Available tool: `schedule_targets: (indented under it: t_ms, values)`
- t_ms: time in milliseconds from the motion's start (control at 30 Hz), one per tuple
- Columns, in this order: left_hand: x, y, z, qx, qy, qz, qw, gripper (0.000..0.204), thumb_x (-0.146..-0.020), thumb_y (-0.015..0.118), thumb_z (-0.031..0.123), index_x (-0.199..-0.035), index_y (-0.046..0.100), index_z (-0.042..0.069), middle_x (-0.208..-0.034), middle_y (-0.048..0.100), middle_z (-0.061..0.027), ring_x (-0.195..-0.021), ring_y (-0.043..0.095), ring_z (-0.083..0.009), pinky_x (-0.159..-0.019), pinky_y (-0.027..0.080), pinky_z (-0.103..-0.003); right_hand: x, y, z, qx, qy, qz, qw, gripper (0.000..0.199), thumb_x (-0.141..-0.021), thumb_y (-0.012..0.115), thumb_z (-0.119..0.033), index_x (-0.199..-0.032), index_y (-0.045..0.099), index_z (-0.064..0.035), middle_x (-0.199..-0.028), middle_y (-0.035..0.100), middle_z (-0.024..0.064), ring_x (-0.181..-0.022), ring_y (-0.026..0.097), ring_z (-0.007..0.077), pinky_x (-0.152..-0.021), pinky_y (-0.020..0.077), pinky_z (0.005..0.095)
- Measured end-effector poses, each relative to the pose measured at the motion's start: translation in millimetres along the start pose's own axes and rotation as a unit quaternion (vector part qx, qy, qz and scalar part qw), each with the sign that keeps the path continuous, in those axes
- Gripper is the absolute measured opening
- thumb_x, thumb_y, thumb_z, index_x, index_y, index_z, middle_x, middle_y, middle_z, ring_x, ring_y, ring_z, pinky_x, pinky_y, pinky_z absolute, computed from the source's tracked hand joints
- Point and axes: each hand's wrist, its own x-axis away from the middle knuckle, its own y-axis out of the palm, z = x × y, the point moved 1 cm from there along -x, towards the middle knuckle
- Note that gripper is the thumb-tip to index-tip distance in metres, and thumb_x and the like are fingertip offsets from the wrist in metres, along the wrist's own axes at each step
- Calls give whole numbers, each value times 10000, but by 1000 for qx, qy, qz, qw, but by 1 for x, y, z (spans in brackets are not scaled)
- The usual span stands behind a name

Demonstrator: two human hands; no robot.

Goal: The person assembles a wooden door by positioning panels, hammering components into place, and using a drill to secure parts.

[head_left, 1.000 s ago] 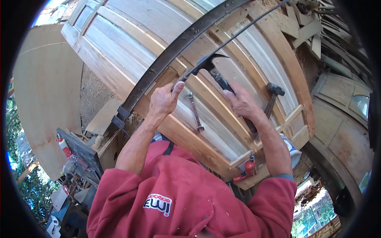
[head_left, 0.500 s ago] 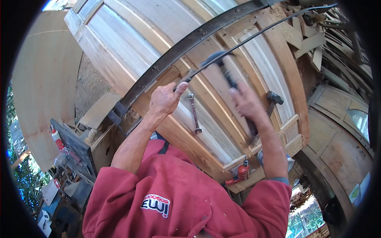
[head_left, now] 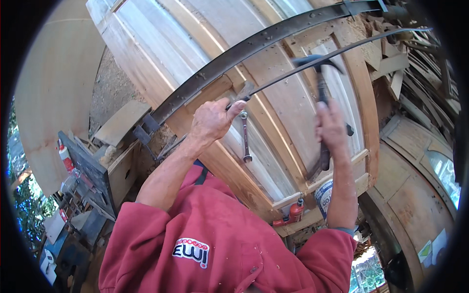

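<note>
My left hand (head_left: 212, 119) is closed round the near end of a long, thin dark metal bar (head_left: 303, 67), its thumb stretched along it, beside a small block-like jaw. The bar slants over a panelled wooden door (head_left: 293, 122) toward the far right. In my right hand (head_left: 332, 127), smeared by motion, is a claw hammer (head_left: 321, 88), raised with its head near the bar. A combination wrench (head_left: 245, 139) lies on the door between my hands. Of a second hammer (head_left: 349, 130), lying on the door, most is hidden behind my right hand.
A heavy bar clamp (head_left: 210, 73) spans the door's far side. At its near edge are a red bottle-like tool (head_left: 295, 213) and a white can (head_left: 323, 194). Scrap wood (head_left: 395, 63) is piled at right. A cluttered bench (head_left: 88, 171) and a glue bottle (head_left: 65, 155) stand at left.
My right hand and the hammer have swung right, away from my left hand. My left hand still grips the bar. The whole view has shifted slightly.
</note>
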Motion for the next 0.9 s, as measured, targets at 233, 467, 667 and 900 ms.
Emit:
schedule_targets:
  t_ms: [233,467,667,900]
  values:
    - [-1,2,4,-9,15,16,1000,802,-956,337,727,-777,614,-4,-671,612,-265,-709,635,-467,-626,496,-528,8,44,6,155,-24,-88,984,335,-984,564,-286,-1180,489,-26,-890,567,262,-853,564,395,-789,427,467]
    - [-3,-23,6,14,10,-14,1000,839,-947,321,748,-790,638,-12,-721,641,-269,-770,658,-459,-683,524,-528,7,8,-13,6,9,-29,1000,154,-1037,506,-226,-1072,478,-79,-659,451,-18,-441,427,48,-350,372,215]
    - [-10,-22,22,-9,-18,-59,998,844,-931,324,772,-837,660,3,-787,666,-279,-847,672,-458,-739,530,-539,24,12,21,-168,13,7,986,216,-1022,568,-248,-1120,491,-71,-651,476,-13,-444,463,67,-363,406,230]
    - [2,-2,14,-18,-10,-86,996,826,-916,379,771,-793,629,-6,-787,652,-279,-839,650,-468,-719,486,-539,-43,49,-1,-562,-100,105,815,269,-1046,498,-248,-1139,489,4,-862,631,145,-808,633,253,-799,586,439]
